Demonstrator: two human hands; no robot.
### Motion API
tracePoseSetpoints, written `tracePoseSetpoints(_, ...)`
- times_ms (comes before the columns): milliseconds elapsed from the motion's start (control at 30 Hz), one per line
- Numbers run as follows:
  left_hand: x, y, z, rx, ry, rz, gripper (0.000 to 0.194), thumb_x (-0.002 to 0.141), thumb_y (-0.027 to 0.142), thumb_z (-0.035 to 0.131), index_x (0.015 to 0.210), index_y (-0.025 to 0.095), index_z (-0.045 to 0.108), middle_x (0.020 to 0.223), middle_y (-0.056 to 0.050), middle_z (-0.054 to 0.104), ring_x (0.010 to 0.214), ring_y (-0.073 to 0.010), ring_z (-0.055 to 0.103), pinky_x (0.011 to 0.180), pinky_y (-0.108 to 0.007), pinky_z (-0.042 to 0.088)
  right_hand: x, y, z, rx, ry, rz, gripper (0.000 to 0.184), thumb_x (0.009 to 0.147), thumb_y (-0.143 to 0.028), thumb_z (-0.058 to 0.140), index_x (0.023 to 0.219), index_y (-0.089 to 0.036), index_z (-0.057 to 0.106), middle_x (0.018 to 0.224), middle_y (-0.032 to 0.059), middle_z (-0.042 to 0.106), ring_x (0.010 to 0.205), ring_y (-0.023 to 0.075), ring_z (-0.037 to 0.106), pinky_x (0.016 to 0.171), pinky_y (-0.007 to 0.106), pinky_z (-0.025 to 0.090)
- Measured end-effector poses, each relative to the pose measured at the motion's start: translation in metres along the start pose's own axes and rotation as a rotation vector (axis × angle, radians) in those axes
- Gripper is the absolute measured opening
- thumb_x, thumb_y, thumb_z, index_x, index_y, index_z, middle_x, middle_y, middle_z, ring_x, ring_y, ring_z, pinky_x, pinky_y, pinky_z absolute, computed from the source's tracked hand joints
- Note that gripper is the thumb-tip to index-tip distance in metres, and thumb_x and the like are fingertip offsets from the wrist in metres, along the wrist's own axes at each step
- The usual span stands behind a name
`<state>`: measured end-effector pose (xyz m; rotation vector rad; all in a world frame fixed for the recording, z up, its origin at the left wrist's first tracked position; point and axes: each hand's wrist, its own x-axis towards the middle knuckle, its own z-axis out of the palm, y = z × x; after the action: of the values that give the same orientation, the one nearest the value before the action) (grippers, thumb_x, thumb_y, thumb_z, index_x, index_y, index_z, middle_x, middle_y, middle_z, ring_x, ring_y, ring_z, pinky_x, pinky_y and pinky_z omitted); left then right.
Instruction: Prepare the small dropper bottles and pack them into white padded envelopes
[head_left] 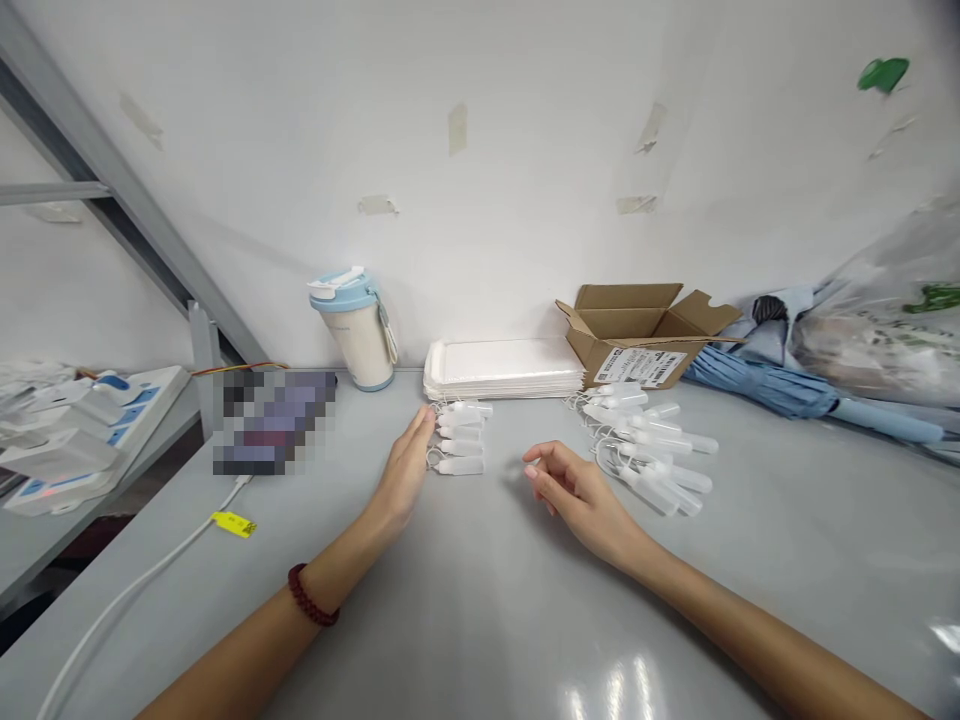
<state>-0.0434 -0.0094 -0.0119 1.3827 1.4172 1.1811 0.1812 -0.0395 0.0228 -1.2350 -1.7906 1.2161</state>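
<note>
My left hand (407, 465) stands on edge at the left of a short row of small translucent white plastic tubes (461, 447) with cord loops. Its fingers are stretched out, and its palm side touches or nearly touches the loops. To the right of that row, my right hand (574, 492) hovers over the table with loosely bent fingers. Its thumb and index finger are apart, and nothing shows between them. A looser pile of the same tubes (660, 450) lies just beyond my right hand, cords tangled on its left side.
Behind the tubes lie a stack of white padded envelopes (510, 365) and an open cardboard box (637, 340). A cup (352, 335) and a blurred-out phone-like object (277, 425) with a white cable (150, 575) are left; a folded blue umbrella (780, 385) and plastic bag (877, 320) are right.
</note>
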Motion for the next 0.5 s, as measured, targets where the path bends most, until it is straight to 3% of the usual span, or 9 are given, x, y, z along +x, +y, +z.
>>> tracePoseSetpoints(100, -0.005, 0.012, 0.001, -0.024, -0.001, -0.073, 0.060, 0.090, 0.056, 0.031, 0.138, 0.021, 0.034, 0.149, -0.006, 0.027, 0.136, -0.0210, 0.026, 0.109, -0.036, 0.030, 0.000, 0.001, -0.001, -0.007, -0.003, 0.000, 0.029, 0.088, -0.047, 0.044, 0.096, -0.019, 0.050, 0.063, -0.0040, 0.048, 0.056, 0.0109, 0.044, 0.054, 0.025, 0.035)
tracePoseSetpoints(167, -0.009, 0.021, 0.001, 0.053, -0.006, -0.047, 0.059, 0.089, 0.054, 0.034, 0.140, 0.023, 0.030, 0.150, -0.005, 0.025, 0.136, -0.0216, 0.025, 0.111, -0.037, 0.025, 0.000, 0.001, -0.001, -0.006, -0.006, -0.003, 0.028, 0.088, -0.046, 0.044, 0.096, -0.019, 0.049, 0.063, -0.0040, 0.048, 0.056, 0.0108, 0.044, 0.054, 0.025, 0.035)
tracePoseSetpoints(300, -0.017, 0.029, -0.002, 0.418, -0.006, 0.207, 0.062, 0.084, 0.048, 0.049, 0.139, 0.022, 0.032, 0.150, -0.007, 0.024, 0.137, -0.0255, 0.022, 0.111, -0.043, 0.022, 0.000, 0.001, -0.002, 0.006, -0.004, -0.015, 0.028, 0.087, -0.046, 0.045, 0.095, -0.020, 0.049, 0.063, -0.0039, 0.049, 0.056, 0.0107, 0.044, 0.054, 0.025, 0.036)
tracePoseSetpoints(400, -0.019, 0.025, -0.004, 0.668, -0.122, 0.453, 0.065, 0.079, 0.044, 0.058, 0.136, 0.021, 0.035, 0.149, -0.010, 0.026, 0.137, -0.0278, 0.021, 0.110, -0.046, 0.025, 0.000, 0.000, -0.001, 0.017, -0.003, -0.017, 0.029, 0.087, -0.046, 0.045, 0.096, -0.019, 0.049, 0.063, -0.0043, 0.048, 0.056, 0.0107, 0.044, 0.054, 0.025, 0.035)
tracePoseSetpoints(500, -0.017, 0.019, -0.005, 0.815, -0.212, 0.596, 0.067, 0.079, 0.043, 0.060, 0.137, 0.021, 0.034, 0.148, -0.012, 0.028, 0.138, -0.0283, 0.020, 0.110, -0.049, 0.023, 0.000, 0.001, -0.001, 0.030, -0.006, -0.022, 0.028, 0.087, -0.046, 0.045, 0.095, -0.019, 0.050, 0.062, -0.0048, 0.047, 0.056, 0.0105, 0.043, 0.054, 0.024, 0.035)
